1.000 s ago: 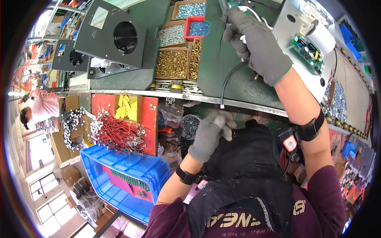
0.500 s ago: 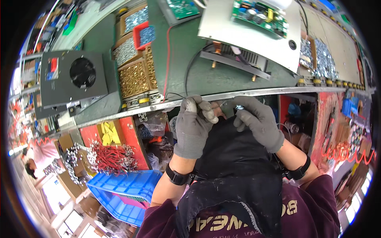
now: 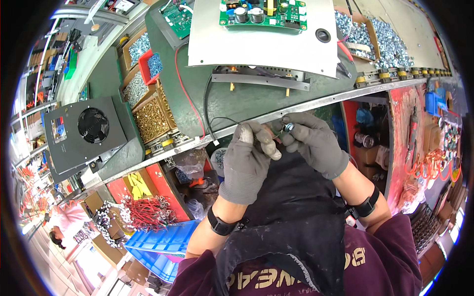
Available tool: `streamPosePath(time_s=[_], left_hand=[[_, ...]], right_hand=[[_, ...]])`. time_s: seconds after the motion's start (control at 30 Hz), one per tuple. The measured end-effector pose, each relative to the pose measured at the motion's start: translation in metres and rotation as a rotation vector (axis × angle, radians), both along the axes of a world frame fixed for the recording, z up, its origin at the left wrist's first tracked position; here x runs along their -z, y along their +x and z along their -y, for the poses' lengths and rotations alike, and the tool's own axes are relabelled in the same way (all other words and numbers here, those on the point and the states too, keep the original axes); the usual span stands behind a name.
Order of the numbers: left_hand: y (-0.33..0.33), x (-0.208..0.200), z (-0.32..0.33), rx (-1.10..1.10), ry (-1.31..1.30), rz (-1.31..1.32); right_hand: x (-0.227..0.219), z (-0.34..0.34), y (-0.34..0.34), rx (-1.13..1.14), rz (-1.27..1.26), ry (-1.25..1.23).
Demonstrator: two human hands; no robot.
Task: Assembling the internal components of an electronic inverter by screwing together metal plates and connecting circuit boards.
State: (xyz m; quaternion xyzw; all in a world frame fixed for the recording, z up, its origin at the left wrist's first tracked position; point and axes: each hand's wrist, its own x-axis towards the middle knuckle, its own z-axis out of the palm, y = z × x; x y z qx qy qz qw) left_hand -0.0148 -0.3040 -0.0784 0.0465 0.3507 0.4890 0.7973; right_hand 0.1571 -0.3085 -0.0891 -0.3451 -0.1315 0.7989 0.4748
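Note:
Both hands wear grey knit gloves and meet just below the bench's front edge. My left hand point(image 3: 249, 160) is closed, its fingertips pinching a thin black wire point(image 3: 226, 118) that runs in from the bench. In the closed fingers of my right hand point(image 3: 316, 145) sits a small shiny metal fastener point(image 3: 288, 127), too small to tell if it is a nut or a screw. The fingertips of the two hands are close together, and the wire's end between them is hard to make out. Above them, a white metal panel point(image 3: 266, 49) carries a green circuit board point(image 3: 264, 15).
A slotted metal bracket point(image 3: 261, 81) with brass posts lies beneath the panel. Farther left stand boxes of brass fasteners point(image 3: 150, 122), a red bin point(image 3: 144, 66) and a black fan housing point(image 3: 86, 133). Below the bench are a blue crate point(image 3: 163, 241) and bundled red wires point(image 3: 148, 213).
My view has shifted, so the bench things sit farther left. My right hand has come closer to the left, bringing the metal fastener toward the pinched wire.

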Motion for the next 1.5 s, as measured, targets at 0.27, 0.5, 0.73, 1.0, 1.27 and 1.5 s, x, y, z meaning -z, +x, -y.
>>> streamPosePath(time_s=[0.27,0.5,0.73,1.0,1.27,1.5], left_hand=[[0.004,0.012,0.000,-0.049,-0.026,0.069],[0.008,0.006,0.006,0.032,0.314,-1.852],[0.021,0.008,-0.009,0.475,0.941,-1.784],[0.027,0.011,-0.012,0.349,0.889,-1.593],[0.029,0.013,-0.016,0.378,0.397,-0.886],[0.025,0.020,-0.041,0.529,0.288,-0.793]], right_hand=[[0.019,0.001,0.013,0.002,-0.117,-0.034],[-0.003,-0.017,0.022,-0.106,0.460,0.023],[-0.009,-0.022,0.018,-0.050,0.401,0.029],[-0.006,-0.033,0.033,-0.237,0.365,-0.067],[-0.002,-0.033,0.026,-0.182,0.928,0.420],[0.017,-0.052,0.025,-0.191,1.534,1.082]])
